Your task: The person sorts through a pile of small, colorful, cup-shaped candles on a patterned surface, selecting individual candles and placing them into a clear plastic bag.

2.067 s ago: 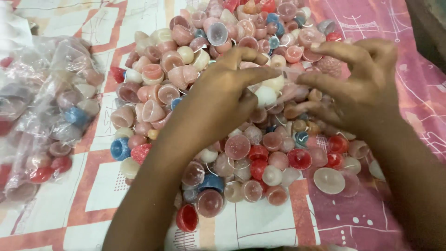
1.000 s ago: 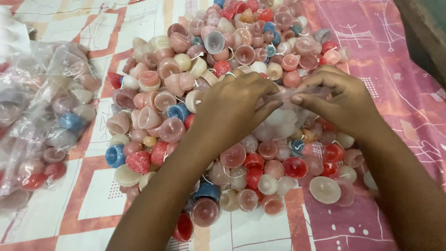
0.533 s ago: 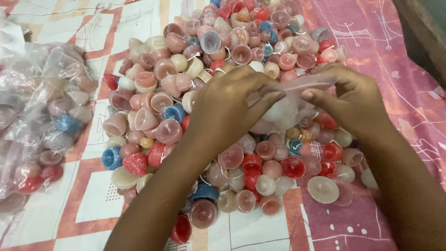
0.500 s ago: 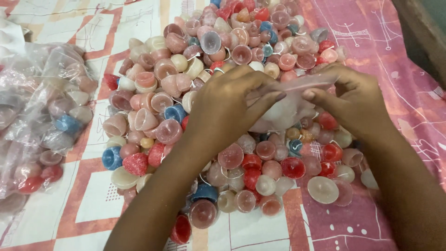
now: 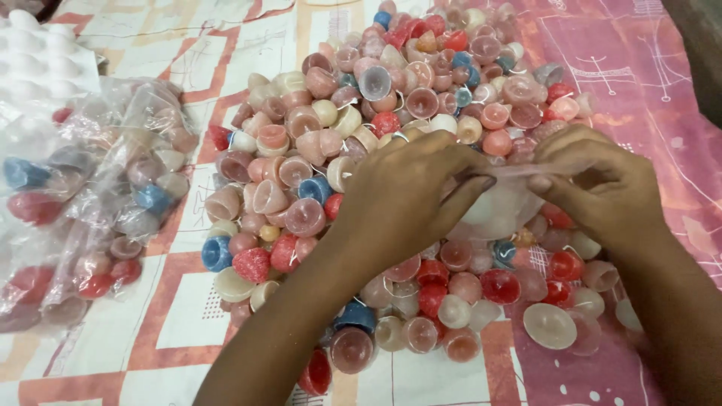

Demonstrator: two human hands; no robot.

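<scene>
Patterned cloth (image 5: 173, 316), pink, orange and white, covers the whole work surface; a magenta part of it runs down the right side. On it, centre of view, a broad heap of small wax cup candles (image 5: 391, 113), mostly pink and cream, with scattered red and blue ones, many showing short white wicks. Left of the heap, apart from it, a cluster of clear plastic bags (image 5: 98, 203) already filled with the same cups, red and blue showing through the film. A white moulded tray (image 5: 37, 60) sits at the top left corner, partly cut off by the frame. Both hands work over the right half of the heap. Left hand (image 5: 402, 199) is curled, thumb and fingertips pinched on the top edge of a small clear plastic bag (image 5: 496, 207). Right hand (image 5: 602, 188) is likewise closed, fingertips pinching the same edge from the opposite side. The bag hangs between the 2 hands, just above the candles, its film stretched taut; its contents are too blurred to tell.
</scene>
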